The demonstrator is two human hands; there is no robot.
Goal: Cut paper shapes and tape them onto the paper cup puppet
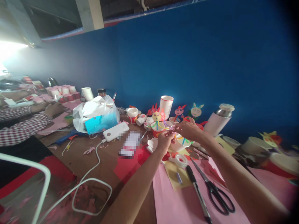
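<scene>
My left hand (165, 140) and my right hand (190, 129) meet above the craft pieces, fingertips pinched together. A small pinkish bit shows between them, too small and covered to name. Just below is a white paper cup (181, 144) with coloured strips on it, partly hidden by the hands. To the left stands a red paper cup (158, 131) topped by a yellow paper face (157, 116). Closer to me, a roll of clear tape (181, 161), a black marker (197, 191) and black-handled scissors (217, 193) lie on and around pink paper (173, 199).
Behind are a stack of white cups (166, 107), paper bunny faces (196, 110) and a tilted thermos (218, 119). Leftward lie a phone (131, 143), a power bank (116, 131) with its cable, a plastic bag (78, 118) and a glue gun (67, 137). A co-worker's checkered sleeves (32, 124) reach in.
</scene>
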